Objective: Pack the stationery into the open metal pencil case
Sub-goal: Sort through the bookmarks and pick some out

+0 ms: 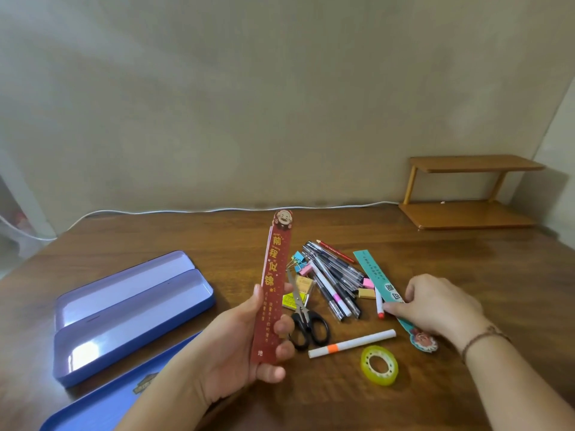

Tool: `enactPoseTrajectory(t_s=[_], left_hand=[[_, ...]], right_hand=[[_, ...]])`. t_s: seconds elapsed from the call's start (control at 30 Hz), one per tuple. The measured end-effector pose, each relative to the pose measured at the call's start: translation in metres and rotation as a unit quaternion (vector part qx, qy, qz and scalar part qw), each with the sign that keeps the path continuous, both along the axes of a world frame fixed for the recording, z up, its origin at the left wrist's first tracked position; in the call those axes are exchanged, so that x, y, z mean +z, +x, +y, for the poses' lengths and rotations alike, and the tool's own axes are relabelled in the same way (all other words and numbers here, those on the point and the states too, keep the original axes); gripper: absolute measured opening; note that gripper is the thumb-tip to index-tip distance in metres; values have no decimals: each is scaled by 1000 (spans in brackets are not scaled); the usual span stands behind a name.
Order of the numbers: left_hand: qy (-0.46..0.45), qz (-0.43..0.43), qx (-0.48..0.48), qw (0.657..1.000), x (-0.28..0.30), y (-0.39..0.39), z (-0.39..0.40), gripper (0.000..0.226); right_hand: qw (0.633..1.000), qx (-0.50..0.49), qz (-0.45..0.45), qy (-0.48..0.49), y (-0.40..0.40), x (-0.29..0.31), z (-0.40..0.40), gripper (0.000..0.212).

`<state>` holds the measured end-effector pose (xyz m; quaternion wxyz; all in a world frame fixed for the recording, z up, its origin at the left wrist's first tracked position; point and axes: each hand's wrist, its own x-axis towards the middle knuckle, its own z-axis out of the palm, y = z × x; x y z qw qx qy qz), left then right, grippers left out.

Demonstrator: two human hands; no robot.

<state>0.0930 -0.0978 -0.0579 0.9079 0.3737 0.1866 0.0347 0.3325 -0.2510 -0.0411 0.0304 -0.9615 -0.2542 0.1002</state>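
Observation:
My left hand point(245, 346) holds a long red bookmark ruler point(275, 275) upright above the table, its cartoon head at the top. My right hand point(435, 306) rests on a teal bookmark ruler point(371, 269) that lies on the table, fingertips pinching its edge. Between them is a pile of pens point(333, 281), binder clips point(300, 264), small erasers point(367, 293), black-handled scissors point(306, 318), a white marker with an orange band point(351, 343) and a roll of yellow tape point(379, 364). The open purple metal pencil case point(130, 309) lies at the left.
A blue tin lid point(118, 396) lies at the lower left, partly under my left forearm. A small wooden two-tier shelf point(466, 194) stands at the back right against the wall. A white cable point(217, 209) runs along the table's far edge.

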Motion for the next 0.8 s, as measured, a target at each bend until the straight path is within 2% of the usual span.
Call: enactPoseTrajectory(t_s=[0.13,0.23,0.27,0.33,0.4,0.43,0.5,0.57,0.67,0.8], left_hand=[[5,14,12,1000,-4,-1,6,52],[-27,11,5,1000,-5,-1,7,53],[-33,10,-2,999,-5,-1,7,52],[-32,15,-21,999,-4,0,6,52],[-11,22,-40,999,-5,0,4,55],[7,28,-50,998,-5,0,3,56],[36,41,-81,995,-5,-2,1,61],[41,41,-123,991,-4,-5,1,69],[71,16,-167,983,-4,-7,1,72],[141,12,-204,969,-2,-8,2,55]], right_hand=[[999,6,24,37,2,-7,0,33],[985,-5,40,168,11,-7,-4,17],[969,2,31,244,11,-3,-6,13],[907,67,17,416,6,9,-10,13],[844,227,28,486,-7,28,-10,16],[824,319,21,469,-16,37,-7,16],[802,461,-63,375,-27,42,4,22],[785,531,-155,277,-31,41,19,28],[773,554,-220,215,-34,36,32,32],[782,534,-247,207,-38,28,34,43]])
